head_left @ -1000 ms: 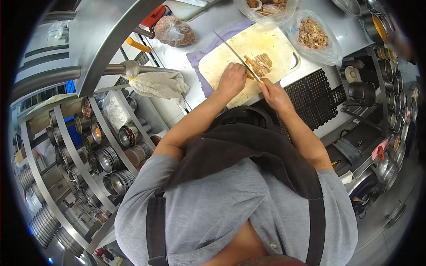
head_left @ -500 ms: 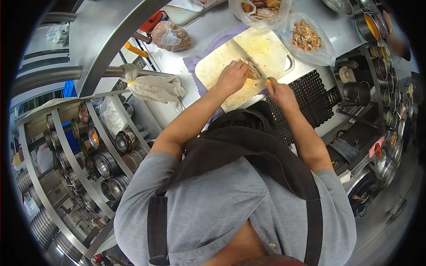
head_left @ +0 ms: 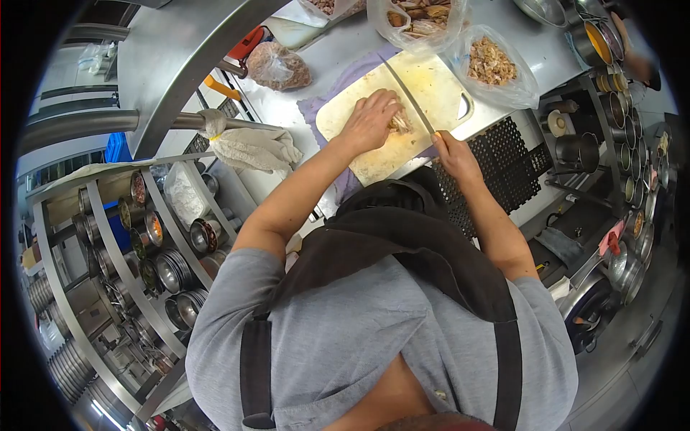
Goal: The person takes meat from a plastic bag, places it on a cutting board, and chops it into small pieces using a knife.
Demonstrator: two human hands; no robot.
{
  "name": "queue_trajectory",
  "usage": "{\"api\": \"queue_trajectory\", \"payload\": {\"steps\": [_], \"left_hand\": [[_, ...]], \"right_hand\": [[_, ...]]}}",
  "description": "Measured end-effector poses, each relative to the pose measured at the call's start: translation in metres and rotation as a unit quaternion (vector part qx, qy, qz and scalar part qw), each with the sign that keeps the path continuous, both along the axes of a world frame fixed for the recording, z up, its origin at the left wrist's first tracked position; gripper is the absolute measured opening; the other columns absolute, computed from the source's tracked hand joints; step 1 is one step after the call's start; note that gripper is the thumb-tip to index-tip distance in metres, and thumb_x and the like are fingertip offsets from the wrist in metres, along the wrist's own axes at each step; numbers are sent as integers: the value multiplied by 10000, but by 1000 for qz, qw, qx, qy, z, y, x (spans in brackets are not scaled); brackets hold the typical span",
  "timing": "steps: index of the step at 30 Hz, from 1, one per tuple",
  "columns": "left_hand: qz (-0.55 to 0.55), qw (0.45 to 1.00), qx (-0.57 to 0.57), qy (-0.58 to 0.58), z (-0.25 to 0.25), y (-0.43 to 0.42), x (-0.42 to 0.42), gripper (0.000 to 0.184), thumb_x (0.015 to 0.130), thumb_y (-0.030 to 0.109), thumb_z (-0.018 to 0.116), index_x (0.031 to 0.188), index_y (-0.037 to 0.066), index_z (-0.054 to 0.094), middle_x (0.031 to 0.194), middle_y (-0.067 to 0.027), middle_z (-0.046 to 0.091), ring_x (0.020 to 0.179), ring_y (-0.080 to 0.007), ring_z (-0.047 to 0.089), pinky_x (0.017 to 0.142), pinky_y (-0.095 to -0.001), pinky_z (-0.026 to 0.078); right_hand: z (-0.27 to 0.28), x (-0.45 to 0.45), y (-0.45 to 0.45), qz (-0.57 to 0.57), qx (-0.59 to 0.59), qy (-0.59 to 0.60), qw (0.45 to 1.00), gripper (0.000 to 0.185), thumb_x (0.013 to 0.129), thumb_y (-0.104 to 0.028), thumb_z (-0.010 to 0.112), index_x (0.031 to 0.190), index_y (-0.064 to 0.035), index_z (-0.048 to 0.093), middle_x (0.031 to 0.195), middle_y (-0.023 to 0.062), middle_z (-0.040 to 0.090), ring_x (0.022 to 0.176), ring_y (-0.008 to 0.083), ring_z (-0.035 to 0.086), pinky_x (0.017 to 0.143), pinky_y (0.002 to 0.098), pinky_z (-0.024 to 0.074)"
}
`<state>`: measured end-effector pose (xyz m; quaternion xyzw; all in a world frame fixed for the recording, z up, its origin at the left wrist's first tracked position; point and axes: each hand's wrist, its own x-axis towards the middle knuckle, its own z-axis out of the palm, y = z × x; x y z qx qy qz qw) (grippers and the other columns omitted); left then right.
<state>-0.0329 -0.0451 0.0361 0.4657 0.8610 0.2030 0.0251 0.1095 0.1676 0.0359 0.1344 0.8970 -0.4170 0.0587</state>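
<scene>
A pale cutting board (head_left: 438,68) lies on a purple cloth (head_left: 311,109). My left hand (head_left: 370,122) rests over a small pile of pale, brownish food strips, perhaps meat (head_left: 399,122), its fingers curled over and gripping them. The strips are partly hidden under my fingers. My right hand (head_left: 457,159) is closed around the handle of a long knife (head_left: 407,92). The blade slants across the board, just right of the strips and apart from my left fingers.
Clear bags of chopped food (head_left: 492,63) and larger brown pieces (head_left: 429,18) stand behind the board. A tied bag of minced food (head_left: 278,66) sits back left. A towel (head_left: 253,146) hangs from a rail. Shelves with metal bowls (head_left: 172,269) stand left; pots (head_left: 577,151) stand right.
My left hand has shifted slightly left, and its fingers have spread over the strips. The knife has moved away from the strips to the right, and its blade now shows edge-on.
</scene>
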Motion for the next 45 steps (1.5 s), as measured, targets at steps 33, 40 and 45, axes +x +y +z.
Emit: {"api": "queue_trajectory", "payload": {"steps": [33, 40, 45], "left_hand": [[78, 996, -36, -15, -16, 19, 15, 361, 792, 282, 712, 1025, 15, 644, 1019, -149, 619, 971, -308, 584, 830, -401, 508], [156, 984, -88, 15, 1, 30, 26, 513, 788, 453, 702, 1017, -1, 636, 1031, -144, 605, 989, -295, 555, 809, -437, 448], [175, 981, -89, 6, 0, 43, 33, 540, 790, 483, 683, 1041, 8, 628, 1044, -135, 600, 1011, -289, 533, 824, -443, 415]], "right_hand": [[0, 9, -16, -55, 30, -17, 998, 420, 1010, -405, 427, 1080, -25, 592, 824, 268, 654, 826, 437, 646, 742, 507, 487], [4, 6, -12, -62, -43, -107, 991, 416, 1012, -393, 420, 1080, -20, 592, 887, 290, 649, 921, 467, 617, 798, 533, 466], [6, 6, -13, -51, -23, -92, 994, 415, 1013, -401, 426, 1088, -25, 586, 912, 295, 648, 922, 475, 614, 797, 541, 466]]}}
